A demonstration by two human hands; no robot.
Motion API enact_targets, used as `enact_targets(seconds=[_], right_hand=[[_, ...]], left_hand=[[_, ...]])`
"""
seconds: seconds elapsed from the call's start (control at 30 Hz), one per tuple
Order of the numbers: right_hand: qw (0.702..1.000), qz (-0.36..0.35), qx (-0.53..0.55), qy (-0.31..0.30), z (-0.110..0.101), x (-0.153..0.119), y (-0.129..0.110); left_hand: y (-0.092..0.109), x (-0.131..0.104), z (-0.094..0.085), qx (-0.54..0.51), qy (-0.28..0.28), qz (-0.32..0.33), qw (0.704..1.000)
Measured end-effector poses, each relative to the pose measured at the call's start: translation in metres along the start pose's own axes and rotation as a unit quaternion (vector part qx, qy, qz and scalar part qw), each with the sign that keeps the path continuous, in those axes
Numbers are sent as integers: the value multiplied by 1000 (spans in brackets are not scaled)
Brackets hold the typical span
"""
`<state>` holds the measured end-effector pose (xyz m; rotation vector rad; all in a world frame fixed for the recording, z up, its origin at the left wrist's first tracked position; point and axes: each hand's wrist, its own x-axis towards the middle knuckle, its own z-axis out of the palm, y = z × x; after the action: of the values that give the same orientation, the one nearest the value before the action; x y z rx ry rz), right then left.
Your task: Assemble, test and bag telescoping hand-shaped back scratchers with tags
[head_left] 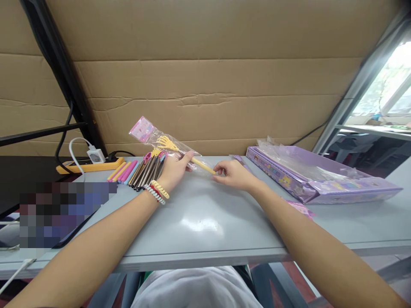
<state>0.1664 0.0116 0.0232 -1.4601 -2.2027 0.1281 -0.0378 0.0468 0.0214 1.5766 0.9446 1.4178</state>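
Observation:
A yellow back scratcher (201, 164) with a small hand-shaped head lies inside a clear plastic bag (184, 147) with a pink printed header. My left hand (175, 171) is closed around the middle of the bagged scratcher, its thumb on top. At the handle's lower end, my right hand (233, 172) is closed with fingertips pinched at the tip; whether they grip the handle itself or the bag around it is hard to see. Just left of my left hand lies a row of back scratchers (144, 173) with metal rods and yellow, pink and blue handles.
An open purple box (321, 173) with clear plastic bags stands on the right of the grey table (202, 231). A pink packet (300, 208) lies partly behind my right forearm. A yellow power strip (109, 165) with a white charger sits at the back left. Cardboard (208, 77) walls the back.

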Motion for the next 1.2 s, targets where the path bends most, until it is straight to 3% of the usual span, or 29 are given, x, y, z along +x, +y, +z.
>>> enact_targets(seconds=[0.2, 0.43, 0.6, 0.93, 1.07, 1.2], right_hand=[[1000, -17, 8, -14, -1, 0, -1], [996, -1, 16, -89, -2, 1, 1], [995, 20, 1, -97, -1, 0, 5], [996, 11, 58, -71, 3, 1, 3], [991, 6, 76, -107, 1, 2, 4], [992, 21, 6, -124, -1, 4, 11]], left_hand=[[7, -3, 2, -68, -11, -20, 997], [14, 5, -9, -89, 49, 1, 995], [18, 12, -19, -162, 71, -3, 984], [22, 5, -13, -208, 8, -39, 977], [23, 18, -23, -212, 112, -11, 971], [27, 37, -53, -229, 242, 30, 942]])
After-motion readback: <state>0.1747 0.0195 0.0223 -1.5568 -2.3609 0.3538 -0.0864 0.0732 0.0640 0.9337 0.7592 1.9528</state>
